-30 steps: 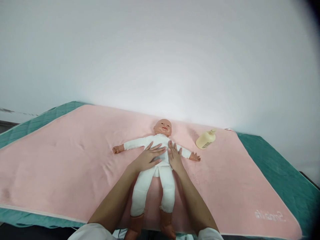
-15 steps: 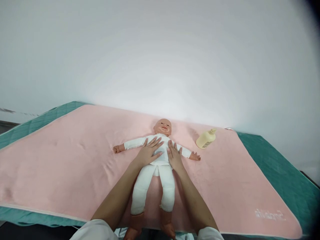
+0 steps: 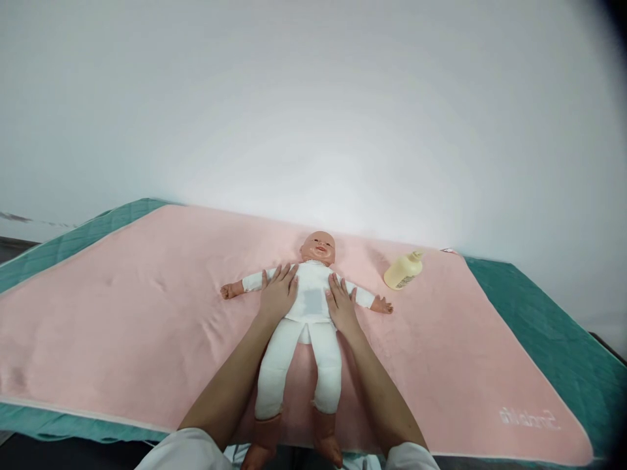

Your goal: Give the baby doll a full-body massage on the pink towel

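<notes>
A baby doll (image 3: 309,277) with a white cloth body lies on its back, its head toward the wall and its arms spread. My left hand (image 3: 279,292) rests flat along the left side of its chest, fingers extended. On the opposite side of the torso, my right hand (image 3: 341,301) lies with its fingers stretched toward the doll's shoulder. Between the two hands a greyish rectangular patch shows on the doll's front. Neither hand grips anything.
Beneath the doll spreads a pink mat (image 3: 147,313) over a green quilted cover (image 3: 543,320). A pale yellow pump bottle (image 3: 403,271) stands to the right of the doll's head. Behind the bed rises a white wall (image 3: 313,111).
My left hand has slid left from the middle of the doll's chest to its side, uncovering the grey patch. My right hand has stayed nearly in place.
</notes>
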{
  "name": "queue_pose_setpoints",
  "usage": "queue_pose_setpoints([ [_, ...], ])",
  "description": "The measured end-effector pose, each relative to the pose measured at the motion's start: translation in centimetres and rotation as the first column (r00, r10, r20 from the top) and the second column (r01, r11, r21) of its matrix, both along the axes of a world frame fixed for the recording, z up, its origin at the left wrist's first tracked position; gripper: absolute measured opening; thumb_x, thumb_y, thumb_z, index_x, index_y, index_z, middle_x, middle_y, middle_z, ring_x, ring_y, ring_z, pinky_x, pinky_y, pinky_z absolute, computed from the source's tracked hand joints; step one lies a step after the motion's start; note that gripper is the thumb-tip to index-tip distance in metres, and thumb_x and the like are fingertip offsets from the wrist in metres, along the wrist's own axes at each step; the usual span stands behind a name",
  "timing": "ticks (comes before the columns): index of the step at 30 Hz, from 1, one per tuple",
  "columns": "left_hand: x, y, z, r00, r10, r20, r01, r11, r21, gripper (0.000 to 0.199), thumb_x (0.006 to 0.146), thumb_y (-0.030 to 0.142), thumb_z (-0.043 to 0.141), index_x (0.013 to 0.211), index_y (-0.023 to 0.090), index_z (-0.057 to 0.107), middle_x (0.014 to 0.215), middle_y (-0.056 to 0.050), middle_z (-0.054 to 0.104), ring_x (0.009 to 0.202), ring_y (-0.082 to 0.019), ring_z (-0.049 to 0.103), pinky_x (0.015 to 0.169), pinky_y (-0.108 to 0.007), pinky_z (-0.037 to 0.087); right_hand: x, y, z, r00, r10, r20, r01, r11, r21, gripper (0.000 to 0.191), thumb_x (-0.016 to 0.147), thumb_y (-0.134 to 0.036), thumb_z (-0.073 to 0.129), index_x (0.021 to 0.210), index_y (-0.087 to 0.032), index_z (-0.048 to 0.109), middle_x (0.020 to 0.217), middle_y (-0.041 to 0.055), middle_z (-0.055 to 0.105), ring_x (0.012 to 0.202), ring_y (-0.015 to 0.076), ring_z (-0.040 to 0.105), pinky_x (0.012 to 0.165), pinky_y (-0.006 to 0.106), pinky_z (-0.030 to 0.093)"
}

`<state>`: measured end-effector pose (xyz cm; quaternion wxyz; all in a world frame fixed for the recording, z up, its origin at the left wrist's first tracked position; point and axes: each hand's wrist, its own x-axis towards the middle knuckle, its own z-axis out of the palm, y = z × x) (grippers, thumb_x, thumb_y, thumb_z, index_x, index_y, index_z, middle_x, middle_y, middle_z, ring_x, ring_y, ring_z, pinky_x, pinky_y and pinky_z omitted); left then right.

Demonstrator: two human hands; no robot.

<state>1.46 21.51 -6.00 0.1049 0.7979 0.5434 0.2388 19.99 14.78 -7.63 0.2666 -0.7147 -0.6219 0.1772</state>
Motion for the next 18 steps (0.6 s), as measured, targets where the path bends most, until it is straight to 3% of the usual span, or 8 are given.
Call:
queue_pose_setpoints([
  [7, -0.5, 0.4, -0.1, 0.999, -0.020, 0.031, 0.020, 1.000, 0.001, 0.047, 0.100, 0.034, 0.029, 0.142, 0.027, 0.050, 0.148, -0.005, 0.049, 0.142, -0.025, 0.038, 0.120, -0.060, 0.008, 0.5, -0.3, 0.2, 1.000, 0.022, -0.008, -0.022, 0.999, 0.023, 0.061, 0.100, -0.054, 0.022, 0.152, -0.024, 0.029, 0.161, 0.0060, 0.025, 0.151, 0.0316, 0.016, 0.118, 0.067, 0.003],
  [11, -0.5, 0.5, -0.2, 1.000, -0.015, 0.019, 0.015, 1.000, 0.008, 0.047, 0.100, 0.035, 0.029, 0.142, 0.028, 0.049, 0.147, -0.005, 0.050, 0.142, -0.024, 0.039, 0.120, -0.059, 0.009, 1.3, -0.7, 0.5, 0.999, 0.050, 0.014, -0.052, 0.991, 0.120, 0.061, 0.099, -0.056, 0.024, 0.151, -0.025, 0.033, 0.161, 0.0057, 0.023, 0.152, 0.0323, 0.010, 0.117, 0.068, 0.009],
  [14, -0.5, 0.5, -0.3, 1.000, -0.015, 0.016, 0.015, 1.000, 0.008, 0.047, 0.100, 0.035, 0.028, 0.141, 0.027, 0.050, 0.146, -0.005, 0.050, 0.141, -0.025, 0.040, 0.120, -0.059, 0.010, 1.7, -1.2, 1.5, 0.975, 0.222, 0.024, -0.222, 0.951, 0.215, 0.059, 0.098, -0.058, 0.027, 0.148, -0.029, 0.038, 0.160, 0.0018, 0.026, 0.152, 0.0285, 0.009, 0.120, 0.062, 0.015],
  [18, -0.5, 0.4, -0.2, 0.999, -0.025, 0.038, 0.025, 1.000, 0.001, 0.047, 0.100, 0.035, 0.028, 0.141, 0.025, 0.049, 0.147, -0.007, 0.050, 0.141, -0.024, 0.039, 0.120, -0.059, 0.008, 1.2, -2.0, 3.0, 0.862, 0.508, 0.000, -0.488, 0.829, 0.273, 0.056, 0.096, -0.063, 0.026, 0.133, -0.036, 0.058, 0.149, -0.0033, 0.047, 0.148, 0.0209, 0.026, 0.122, 0.044, 0.024],
])
